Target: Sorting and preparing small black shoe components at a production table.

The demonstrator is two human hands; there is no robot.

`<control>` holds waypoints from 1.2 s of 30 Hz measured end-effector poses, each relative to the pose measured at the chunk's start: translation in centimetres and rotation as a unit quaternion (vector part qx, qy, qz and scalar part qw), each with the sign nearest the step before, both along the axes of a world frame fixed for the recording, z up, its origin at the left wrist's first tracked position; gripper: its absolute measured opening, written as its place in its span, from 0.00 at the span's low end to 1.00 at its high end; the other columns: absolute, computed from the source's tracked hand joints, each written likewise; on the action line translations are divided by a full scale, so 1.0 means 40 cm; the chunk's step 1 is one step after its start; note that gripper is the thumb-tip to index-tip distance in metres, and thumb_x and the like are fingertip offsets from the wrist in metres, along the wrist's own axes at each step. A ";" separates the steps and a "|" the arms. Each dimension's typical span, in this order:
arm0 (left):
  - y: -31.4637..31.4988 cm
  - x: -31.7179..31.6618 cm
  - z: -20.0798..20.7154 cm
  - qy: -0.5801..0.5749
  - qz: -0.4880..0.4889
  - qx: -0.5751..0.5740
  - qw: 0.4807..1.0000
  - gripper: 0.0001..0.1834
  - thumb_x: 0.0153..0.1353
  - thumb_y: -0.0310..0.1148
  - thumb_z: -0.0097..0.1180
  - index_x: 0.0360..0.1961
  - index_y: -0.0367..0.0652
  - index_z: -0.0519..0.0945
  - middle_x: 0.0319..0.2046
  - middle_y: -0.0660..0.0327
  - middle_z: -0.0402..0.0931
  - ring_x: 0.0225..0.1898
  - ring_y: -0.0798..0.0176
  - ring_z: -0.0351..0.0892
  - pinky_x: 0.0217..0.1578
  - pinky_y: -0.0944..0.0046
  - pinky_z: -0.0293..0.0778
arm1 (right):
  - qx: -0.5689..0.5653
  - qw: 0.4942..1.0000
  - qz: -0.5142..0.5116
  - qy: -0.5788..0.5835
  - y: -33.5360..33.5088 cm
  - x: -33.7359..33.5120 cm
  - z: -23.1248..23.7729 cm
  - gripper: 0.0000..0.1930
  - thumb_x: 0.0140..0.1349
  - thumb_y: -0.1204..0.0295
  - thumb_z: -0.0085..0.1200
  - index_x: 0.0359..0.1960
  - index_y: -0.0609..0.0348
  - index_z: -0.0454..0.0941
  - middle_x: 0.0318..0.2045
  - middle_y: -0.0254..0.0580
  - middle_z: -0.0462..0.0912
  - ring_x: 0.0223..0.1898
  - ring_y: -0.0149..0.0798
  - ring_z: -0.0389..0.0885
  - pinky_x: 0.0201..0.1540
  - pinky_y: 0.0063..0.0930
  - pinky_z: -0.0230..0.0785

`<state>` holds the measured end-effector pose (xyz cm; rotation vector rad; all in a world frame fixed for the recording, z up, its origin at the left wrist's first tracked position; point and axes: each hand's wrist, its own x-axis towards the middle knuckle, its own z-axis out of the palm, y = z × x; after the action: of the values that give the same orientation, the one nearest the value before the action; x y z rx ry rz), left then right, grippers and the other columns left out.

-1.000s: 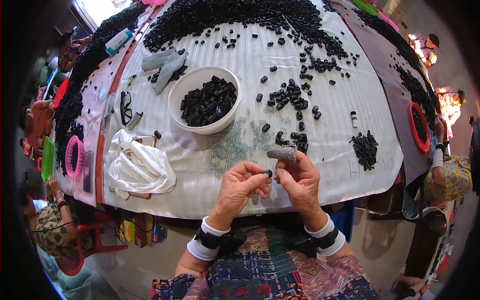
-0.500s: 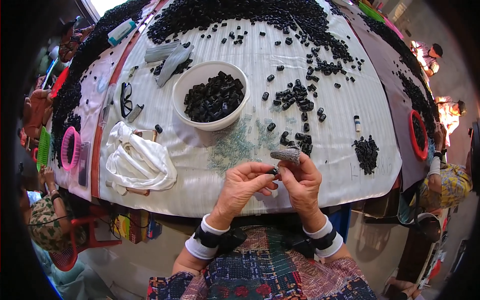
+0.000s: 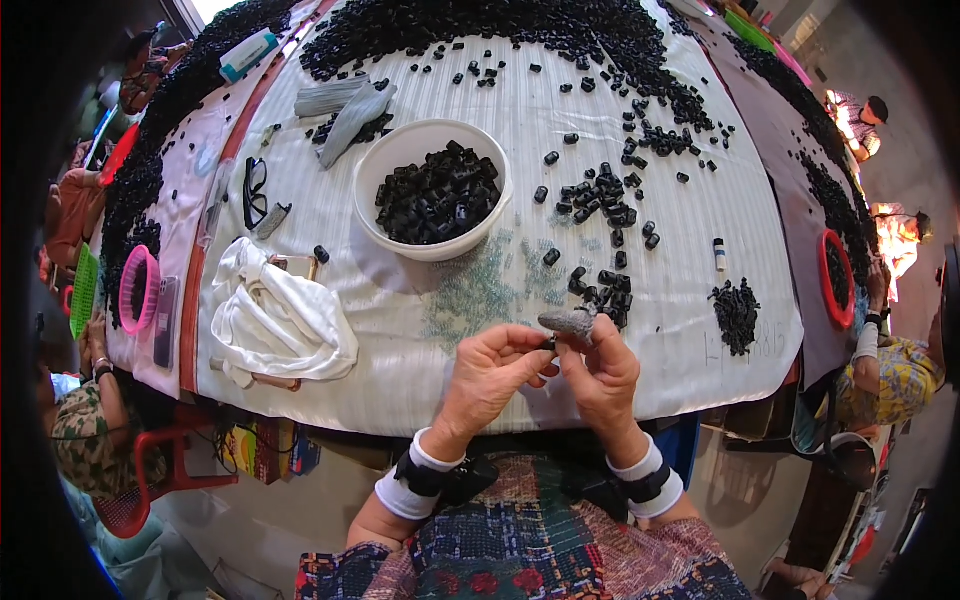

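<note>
My left hand pinches a small black plastic part between thumb and fingertips above the table's front edge. Close beside it, my right hand has its thumb and fingers drawn together against the part; whatever they pinch is too small to make out. A grey textured fabric piece, like a finger cover, sticks out at the top of my right hand. Beyond my hands lie many small pale-blue spring-like coils. A group of black cylindrical parts lies just past my right hand.
A white bowl holds many black parts. Nearby are a white cloth, eyeglasses and grey fabric strips. A small bottle and a pile of thin black pieces lie right. Black parts heap at the back; people sit either side.
The view has shifted slightly. The grey fabric piece has tipped lower, toward the left fingertips. Both hands stay together at the black part.
</note>
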<state>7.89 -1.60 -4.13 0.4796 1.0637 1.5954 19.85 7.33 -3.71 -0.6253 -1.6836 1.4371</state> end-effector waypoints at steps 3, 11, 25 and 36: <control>0.002 -0.002 -0.009 0.027 0.014 0.004 1.000 0.11 0.57 0.23 0.57 0.42 0.31 0.75 0.35 0.56 0.79 0.34 0.66 0.81 0.31 0.73 0.77 | 0.192 0.978 0.020 -0.085 0.014 0.004 0.027 0.16 0.51 0.87 0.52 0.44 0.63 0.75 0.29 0.37 0.75 0.26 0.29 0.73 0.30 0.19 0.67; 0.007 -0.011 -0.021 0.022 0.003 0.019 1.000 0.11 0.57 0.22 0.57 0.41 0.32 0.76 0.34 0.56 0.80 0.35 0.67 0.81 0.32 0.73 0.77 | 0.193 0.978 -0.007 -0.075 0.010 0.005 0.007 0.18 0.49 0.87 0.52 0.44 0.64 0.76 0.29 0.42 0.76 0.24 0.31 0.73 0.26 0.22 0.67; -0.003 -0.016 -0.026 -0.028 0.018 0.026 0.999 0.09 0.56 0.19 0.55 0.40 0.32 0.75 0.34 0.53 0.80 0.32 0.66 0.81 0.34 0.70 0.78 | 0.197 0.966 -0.074 -0.148 0.045 0.030 0.043 0.16 0.52 0.87 0.50 0.43 0.62 0.76 0.29 0.39 0.78 0.25 0.28 0.74 0.28 0.21 0.67; -0.006 -0.028 -0.030 -0.020 -0.009 0.020 1.000 0.10 0.57 0.21 0.56 0.41 0.33 0.75 0.35 0.56 0.80 0.33 0.67 0.81 0.34 0.72 0.77 | 0.123 0.962 -0.118 -0.211 0.148 0.042 -0.017 0.06 0.57 0.82 0.50 0.37 0.64 0.75 0.26 0.39 0.79 0.27 0.24 0.76 0.29 0.19 0.69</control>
<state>6.77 -1.84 -5.35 0.4814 0.9975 1.6052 21.52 13.24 -4.39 -1.0051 -1.9940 0.9482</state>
